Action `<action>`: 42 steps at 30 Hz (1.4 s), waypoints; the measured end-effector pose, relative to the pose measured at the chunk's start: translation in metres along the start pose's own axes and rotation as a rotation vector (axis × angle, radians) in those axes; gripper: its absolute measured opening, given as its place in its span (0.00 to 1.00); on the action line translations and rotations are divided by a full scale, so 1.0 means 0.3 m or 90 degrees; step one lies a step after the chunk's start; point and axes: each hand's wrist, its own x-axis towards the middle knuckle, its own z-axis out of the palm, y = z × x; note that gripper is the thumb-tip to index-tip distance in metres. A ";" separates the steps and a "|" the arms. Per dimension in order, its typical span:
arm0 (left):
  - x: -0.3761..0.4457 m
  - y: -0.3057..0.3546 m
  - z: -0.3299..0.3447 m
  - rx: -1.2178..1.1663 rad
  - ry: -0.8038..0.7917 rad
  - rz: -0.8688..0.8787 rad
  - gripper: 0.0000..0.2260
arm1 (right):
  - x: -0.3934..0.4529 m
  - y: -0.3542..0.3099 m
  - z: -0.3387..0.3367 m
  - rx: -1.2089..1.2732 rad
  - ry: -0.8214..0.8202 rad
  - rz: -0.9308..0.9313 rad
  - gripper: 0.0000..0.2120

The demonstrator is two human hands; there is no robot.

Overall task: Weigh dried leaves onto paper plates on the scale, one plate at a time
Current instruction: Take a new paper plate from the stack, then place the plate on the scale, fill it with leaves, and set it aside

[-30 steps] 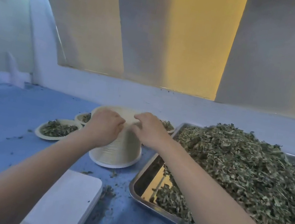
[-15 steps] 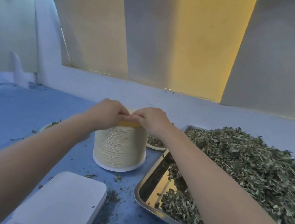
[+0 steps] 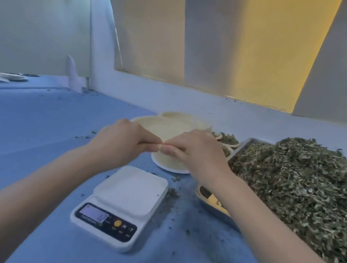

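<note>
Plate (image 3: 156, 128): both hands pinch its near rim, the left hand (image 3: 123, 140) and right hand (image 3: 196, 152) fingertip to fingertip, peeling it from the stack (image 3: 170, 162). A second ago they worked at the stack's top; now a plate tilts up behind them, so it looks nearly free. It sits at the table's (image 3: 18, 127) far middle, beyond the bare scale (image 3: 131, 191). Leaves (image 3: 308, 190) heap in the tray (image 3: 215, 204) at the right edge. Next, probably, plate onto scale.
</note>
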 end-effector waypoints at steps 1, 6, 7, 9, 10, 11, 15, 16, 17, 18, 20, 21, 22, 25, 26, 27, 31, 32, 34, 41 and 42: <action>-0.045 -0.011 0.012 0.003 -0.008 -0.004 0.08 | -0.026 -0.027 0.027 0.012 -0.007 -0.003 0.13; -0.210 -0.062 0.098 0.011 -0.071 -0.060 0.09 | -0.112 -0.111 0.182 -0.021 -0.075 0.005 0.15; -0.234 -0.072 0.115 0.009 -0.075 -0.065 0.09 | -0.121 -0.119 0.207 -0.024 -0.084 0.005 0.15; -0.268 -0.091 0.142 0.017 -0.085 -0.067 0.09 | -0.132 -0.131 0.245 -0.023 -0.093 0.006 0.16; -0.278 -0.101 0.151 0.015 -0.092 -0.067 0.09 | -0.136 -0.135 0.258 -0.020 -0.096 0.008 0.15; -0.284 -0.109 0.156 0.003 -0.104 -0.067 0.09 | -0.139 -0.138 0.268 -0.016 -0.100 0.009 0.15; -0.290 -0.135 0.154 -0.152 -0.111 -0.125 0.09 | -0.155 -0.137 0.296 -0.012 -0.106 0.002 0.15; -0.290 -0.144 0.152 -0.195 -0.086 -0.133 0.10 | -0.155 -0.135 0.300 0.001 -0.100 0.012 0.16; -0.288 -0.155 0.149 -0.226 -0.053 -0.135 0.08 | -0.151 -0.133 0.301 0.024 -0.088 0.029 0.17; -0.285 -0.166 0.142 -0.250 -0.016 -0.139 0.06 | -0.143 -0.132 0.299 0.057 -0.071 0.046 0.18; -0.274 -0.190 0.127 -0.280 0.059 -0.162 0.05 | -0.115 -0.129 0.292 0.124 -0.027 0.070 0.16; -0.268 -0.204 0.122 -0.294 0.094 -0.185 0.05 | -0.097 -0.128 0.289 0.149 -0.009 0.079 0.15; -0.262 -0.219 0.122 -0.316 0.130 -0.217 0.06 | -0.078 -0.127 0.288 0.167 0.002 0.091 0.15; -0.254 -0.261 0.155 -0.394 0.224 -0.328 0.08 | -0.026 -0.121 0.300 0.209 0.013 0.145 0.15; -0.255 -0.270 0.173 -0.404 0.243 -0.356 0.08 | -0.013 -0.119 0.309 0.224 0.019 0.162 0.15; -0.256 -0.276 0.192 -0.411 0.256 -0.378 0.09 | -0.004 -0.119 0.318 0.237 0.028 0.173 0.14; -0.258 -0.278 0.264 -0.466 0.303 -0.426 0.05 | -0.003 -0.123 0.352 0.264 0.082 0.168 0.13; -0.261 -0.276 0.275 -0.477 0.311 -0.436 0.05 | -0.009 -0.123 0.357 0.271 0.087 0.165 0.13; -0.267 -0.280 0.291 -0.507 0.314 -0.447 0.08 | -0.017 -0.120 0.361 0.273 0.089 0.158 0.12; -0.306 -0.299 0.296 -0.537 0.263 -0.453 0.16 | -0.017 -0.104 0.318 0.303 -0.020 0.168 0.09; -0.310 -0.299 0.294 -0.545 0.262 -0.454 0.17 | -0.018 -0.104 0.308 0.307 -0.040 0.164 0.07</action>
